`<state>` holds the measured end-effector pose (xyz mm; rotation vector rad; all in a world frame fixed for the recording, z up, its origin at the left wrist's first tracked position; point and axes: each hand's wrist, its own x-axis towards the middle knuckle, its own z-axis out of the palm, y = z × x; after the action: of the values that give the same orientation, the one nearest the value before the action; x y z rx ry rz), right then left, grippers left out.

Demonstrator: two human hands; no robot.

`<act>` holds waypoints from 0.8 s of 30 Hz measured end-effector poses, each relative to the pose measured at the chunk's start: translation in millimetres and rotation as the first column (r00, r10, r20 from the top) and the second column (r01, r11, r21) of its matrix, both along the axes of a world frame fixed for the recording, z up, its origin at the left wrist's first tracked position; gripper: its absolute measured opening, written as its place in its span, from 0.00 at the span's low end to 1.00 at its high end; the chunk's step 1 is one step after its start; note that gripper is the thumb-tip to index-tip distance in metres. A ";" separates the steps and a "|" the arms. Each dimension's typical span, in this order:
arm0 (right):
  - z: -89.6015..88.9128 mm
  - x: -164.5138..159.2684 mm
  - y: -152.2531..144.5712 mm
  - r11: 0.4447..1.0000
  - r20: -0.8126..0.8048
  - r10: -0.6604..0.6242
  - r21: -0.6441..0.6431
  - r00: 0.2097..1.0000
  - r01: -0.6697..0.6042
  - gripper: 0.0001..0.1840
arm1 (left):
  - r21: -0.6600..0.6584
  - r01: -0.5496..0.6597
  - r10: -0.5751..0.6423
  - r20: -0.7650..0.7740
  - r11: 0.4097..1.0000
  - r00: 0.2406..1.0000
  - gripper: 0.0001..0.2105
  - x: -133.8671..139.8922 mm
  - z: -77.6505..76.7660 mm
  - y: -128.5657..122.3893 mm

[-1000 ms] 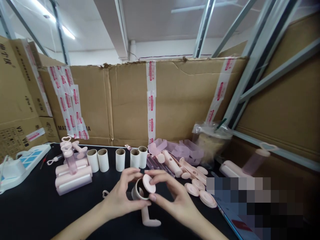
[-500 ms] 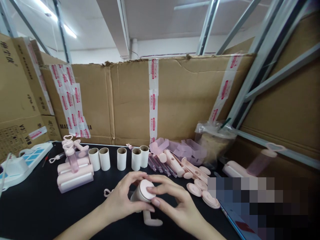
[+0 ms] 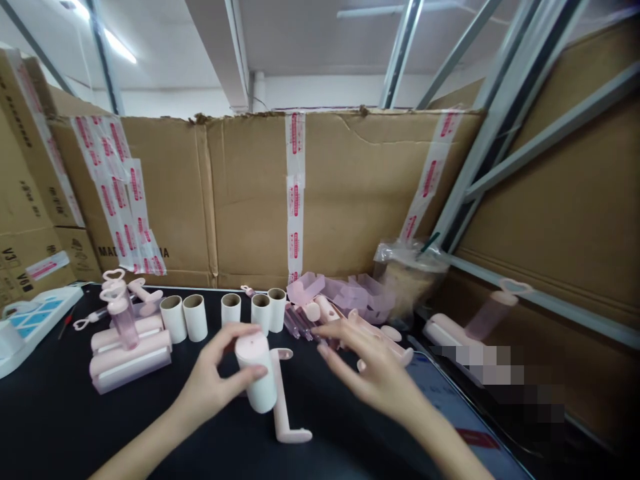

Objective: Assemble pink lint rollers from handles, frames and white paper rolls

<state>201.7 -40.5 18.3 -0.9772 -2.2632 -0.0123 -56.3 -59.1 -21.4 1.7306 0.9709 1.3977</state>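
Note:
My left hand (image 3: 213,373) grips a white lint-roller refill (image 3: 262,390) with a pale pink cap on its upper end, thumb and fingers around the sides. The refill is tilted above the black table. Right beside it lies a pale pink bracket arm (image 3: 281,410) with a bent foot and a rounded end. My right hand (image 3: 367,363) is off the refill, fingers apart and holding nothing. It hovers by a pile of pink handle parts (image 3: 377,330) and translucent purple sticks (image 3: 296,325), covering part of them.
Several white cardboard-cored rolls (image 3: 195,320) stand in a row at the back. Assembled pink lint rollers (image 3: 130,360) lie left, another (image 3: 455,340) right. Purple translucent covers (image 3: 357,300) and a plastic bag (image 3: 410,280) sit behind. A power strip (image 3: 43,323) is far left, a phone-like screen (image 3: 450,413) at right.
My right hand has let go of the capped refill and moved right to the parts pile. My left hand keeps the refill, shifted slightly left and more upright. The view has turned slightly right.

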 end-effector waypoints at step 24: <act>-1.4 11.1 16.6 0.866 -0.395 -0.004 -0.460 0.919 -0.194 0.17 | -0.511 0.373 0.130 0.705 0.774 0.697 0.09 5.0 -19.4 26.7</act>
<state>212.9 -23.8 16.9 -1.0057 -1.9701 0.7752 -51.3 -32.4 -40.8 0.6230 0.7090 1.2734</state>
